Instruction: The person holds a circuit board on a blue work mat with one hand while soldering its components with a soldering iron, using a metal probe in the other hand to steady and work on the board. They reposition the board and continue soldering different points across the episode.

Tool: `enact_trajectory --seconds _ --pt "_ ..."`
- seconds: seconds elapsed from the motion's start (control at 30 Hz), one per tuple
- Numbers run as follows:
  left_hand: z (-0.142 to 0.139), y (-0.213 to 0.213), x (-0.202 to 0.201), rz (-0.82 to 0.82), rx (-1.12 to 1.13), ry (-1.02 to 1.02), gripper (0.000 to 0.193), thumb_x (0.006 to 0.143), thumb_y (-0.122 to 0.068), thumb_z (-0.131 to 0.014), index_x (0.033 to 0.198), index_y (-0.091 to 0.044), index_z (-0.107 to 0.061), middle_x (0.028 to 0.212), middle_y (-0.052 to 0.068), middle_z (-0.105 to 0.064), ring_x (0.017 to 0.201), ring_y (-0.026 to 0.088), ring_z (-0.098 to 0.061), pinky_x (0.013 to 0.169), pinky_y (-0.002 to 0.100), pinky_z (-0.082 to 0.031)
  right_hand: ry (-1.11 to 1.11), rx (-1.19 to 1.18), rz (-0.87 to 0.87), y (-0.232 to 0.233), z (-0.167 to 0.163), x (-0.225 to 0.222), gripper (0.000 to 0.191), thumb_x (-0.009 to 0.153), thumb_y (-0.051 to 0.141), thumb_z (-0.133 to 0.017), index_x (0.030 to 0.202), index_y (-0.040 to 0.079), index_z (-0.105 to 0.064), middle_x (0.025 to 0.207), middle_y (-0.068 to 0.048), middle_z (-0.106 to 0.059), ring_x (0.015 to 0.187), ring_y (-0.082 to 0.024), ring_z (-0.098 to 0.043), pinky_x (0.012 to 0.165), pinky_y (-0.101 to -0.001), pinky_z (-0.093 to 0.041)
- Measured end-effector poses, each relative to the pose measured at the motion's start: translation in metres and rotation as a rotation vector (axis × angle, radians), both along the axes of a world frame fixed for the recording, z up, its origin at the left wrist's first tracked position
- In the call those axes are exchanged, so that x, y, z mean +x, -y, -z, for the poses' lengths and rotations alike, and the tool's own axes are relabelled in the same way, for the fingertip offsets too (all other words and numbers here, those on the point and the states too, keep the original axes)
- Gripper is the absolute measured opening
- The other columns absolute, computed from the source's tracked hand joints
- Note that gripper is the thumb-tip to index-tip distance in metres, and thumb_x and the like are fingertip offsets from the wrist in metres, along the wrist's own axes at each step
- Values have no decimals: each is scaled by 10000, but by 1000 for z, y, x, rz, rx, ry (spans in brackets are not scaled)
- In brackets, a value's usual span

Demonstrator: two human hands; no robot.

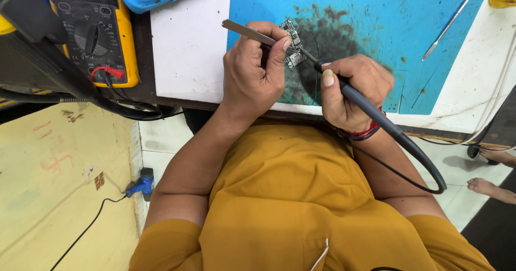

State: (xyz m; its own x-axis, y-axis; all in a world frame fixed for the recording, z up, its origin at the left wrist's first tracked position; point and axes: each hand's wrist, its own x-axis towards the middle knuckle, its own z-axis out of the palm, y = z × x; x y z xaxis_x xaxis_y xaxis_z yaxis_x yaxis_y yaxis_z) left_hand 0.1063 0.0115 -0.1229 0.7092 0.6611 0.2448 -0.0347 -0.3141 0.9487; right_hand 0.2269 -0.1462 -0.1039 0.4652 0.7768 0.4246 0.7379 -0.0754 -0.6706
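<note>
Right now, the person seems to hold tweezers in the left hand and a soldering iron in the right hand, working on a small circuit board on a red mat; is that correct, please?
Not quite: the mat is blue, not red, as the head view shows. The left hand does hold the tweezers, the right hand the soldering iron, both at the small circuit board.

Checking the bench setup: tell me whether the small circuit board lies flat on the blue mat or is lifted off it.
Flat on the mat. The circuit board rests on the blue mat, between the tweezers and soldering iron.
</note>
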Motion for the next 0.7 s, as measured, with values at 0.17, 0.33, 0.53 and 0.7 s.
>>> enact_trajectory --seconds 0.17,0.33,0.53,0.7 --pt "0 0 1 6 -1 7 73 1109 -76 -636 1100 -47 -569 876 22 -661 621 50 -591 546 208 -473 11 -8 18 1 -1 -1 73 1036 13 -670 988 11 -616 908 -117 -711 675 -260 -666 627 -329 -505" --pt "0 1 -1 -3 -5 0 72 1109 -77 -639 1100 -47 -575 876 17 -660 626 53 -594 553 212 -481 5 -1 7 0 -1 0 81 1032 10 -672 980 10 -610 892 -114 -709 656 -255 -655 613 -328 -497" --pt "-1 0 0 -8 15 2 74 1103 -73 -641 1088 -50 -573 908 27 -669 627 54 -600 552 209 -484 2 0 16 0 0 -1 71 1040 10 -669 993 14 -616 906 -112 -710 675 -254 -670 626 -326 -509" --pt "-1 1 0 -4 1 -4 69 1104 -71 -643 1096 -45 -579 889 20 -663 620 54 -592 551 214 -481 11 -2 11 1 0 0 58 1033 9 -669 994 11 -626 896 -112 -709 665 -257 -661 622 -329 -504"
